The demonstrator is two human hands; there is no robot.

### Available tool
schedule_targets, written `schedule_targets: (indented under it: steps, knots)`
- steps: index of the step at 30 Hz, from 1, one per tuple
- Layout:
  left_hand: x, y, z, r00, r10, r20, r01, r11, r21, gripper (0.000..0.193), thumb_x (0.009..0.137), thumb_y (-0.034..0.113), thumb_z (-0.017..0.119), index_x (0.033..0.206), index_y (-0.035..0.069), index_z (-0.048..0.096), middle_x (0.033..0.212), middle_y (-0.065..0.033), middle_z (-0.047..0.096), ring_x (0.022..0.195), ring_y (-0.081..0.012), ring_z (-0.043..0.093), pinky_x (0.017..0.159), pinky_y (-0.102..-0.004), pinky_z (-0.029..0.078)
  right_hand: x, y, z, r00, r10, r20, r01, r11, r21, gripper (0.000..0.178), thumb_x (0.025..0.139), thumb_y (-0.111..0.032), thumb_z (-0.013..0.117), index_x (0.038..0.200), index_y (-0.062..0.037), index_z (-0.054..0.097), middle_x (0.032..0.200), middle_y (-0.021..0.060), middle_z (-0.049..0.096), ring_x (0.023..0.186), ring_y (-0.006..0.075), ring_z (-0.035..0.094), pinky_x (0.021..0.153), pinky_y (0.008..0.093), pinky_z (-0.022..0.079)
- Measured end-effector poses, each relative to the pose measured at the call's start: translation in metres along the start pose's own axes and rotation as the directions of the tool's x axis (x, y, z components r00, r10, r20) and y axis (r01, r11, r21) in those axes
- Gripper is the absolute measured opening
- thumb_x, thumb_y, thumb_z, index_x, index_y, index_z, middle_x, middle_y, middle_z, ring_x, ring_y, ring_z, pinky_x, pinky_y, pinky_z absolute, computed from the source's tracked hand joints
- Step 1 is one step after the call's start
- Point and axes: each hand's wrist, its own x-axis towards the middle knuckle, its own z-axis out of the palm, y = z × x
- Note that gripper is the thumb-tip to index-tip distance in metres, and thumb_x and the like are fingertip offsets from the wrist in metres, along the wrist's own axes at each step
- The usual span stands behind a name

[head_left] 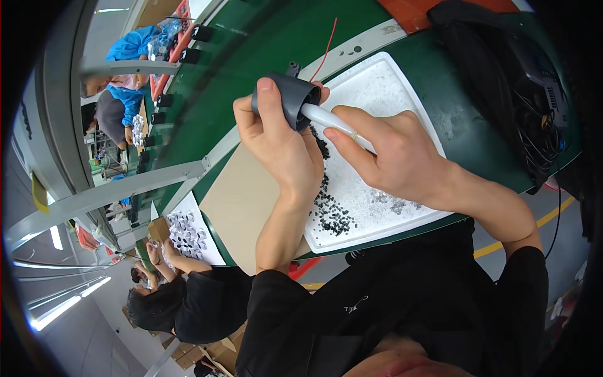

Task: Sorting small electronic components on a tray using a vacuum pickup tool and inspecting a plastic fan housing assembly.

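My left hand [279, 141] is wrapped around a dark grey plastic cup-shaped housing [286, 100], its open end turned to the right. A small grey stub [293, 68] sticks up at the housing's far side, and a thin red wire [325, 56] rises beside it. My right hand [396, 147] grips a smooth white pen-shaped tool [326, 118] between thumb and fingers. The tool's far end reaches into the mouth of the housing, so its tip is hidden. Both hands are above a shallow white tray [370, 234].
Tiny black parts [330, 213] and small clear pieces [392, 202] lie scattered in the tray. Beige board [235, 201] lies left on the green table. A black bag with cables [540, 132] sits at right. Other people work at left, one beside white parts [187, 234] on a sheet.
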Motion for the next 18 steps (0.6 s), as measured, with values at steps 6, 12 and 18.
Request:
schedule_targets:
  steps: [6, 12, 18]
  knots:
    - [-0.003, 0.012, 0.018, 0.996, 0.084, -0.031, -0.084, 0.996, 0.005, 0.028, 0.099, 0.022, 0.06, 0.095, 0.003, 0.04, 0.083, -0.0158, 0.061, 0.066, -0.0298, 0.07, 0.061, -0.0383, 0.06, 0.001, 0.0, 0.003, 0.995, 0.041, -0.086, -0.014, 0.959, 0.284, 0.023, 0.092, -0.01, 0.068, 0.109, 0.0055, 0.064, 0.061, 0.0093, 0.062, 0.045, 0.0132, 0.057, 0.042, 0.0266, 0.04]
    - [0.015, 0.018, 0.065, 0.935, 0.315, 0.161, -0.321, 0.947, 0.013, 0.029, 0.099, 0.023, 0.061, 0.094, 0.001, 0.043, 0.084, -0.0154, 0.061, 0.062, -0.0272, 0.068, 0.059, -0.0374, 0.06, 0.011, 0.003, -0.016, 0.948, 0.191, -0.256, -0.024, 0.842, 0.539, 0.021, 0.095, -0.009, 0.063, 0.109, 0.0061, 0.066, 0.066, 0.0056, 0.063, 0.055, 0.0062, 0.056, 0.049, 0.0235, 0.042]
    - [0.114, -0.044, 0.103, 0.938, -0.172, 0.3, 0.135, 0.981, 0.14, 0.045, 0.101, 0.044, 0.053, 0.1, -0.002, 0.049, 0.097, -0.0175, 0.062, 0.077, -0.0289, 0.068, 0.068, -0.0398, 0.061, 0.024, 0.018, -0.04, 0.875, 0.208, -0.436, 0.05, 0.859, 0.509, 0.021, 0.096, -0.011, 0.062, 0.107, 0.0066, 0.067, 0.069, 0.0052, 0.065, 0.06, 0.0053, 0.057, 0.052, 0.0226, 0.044]
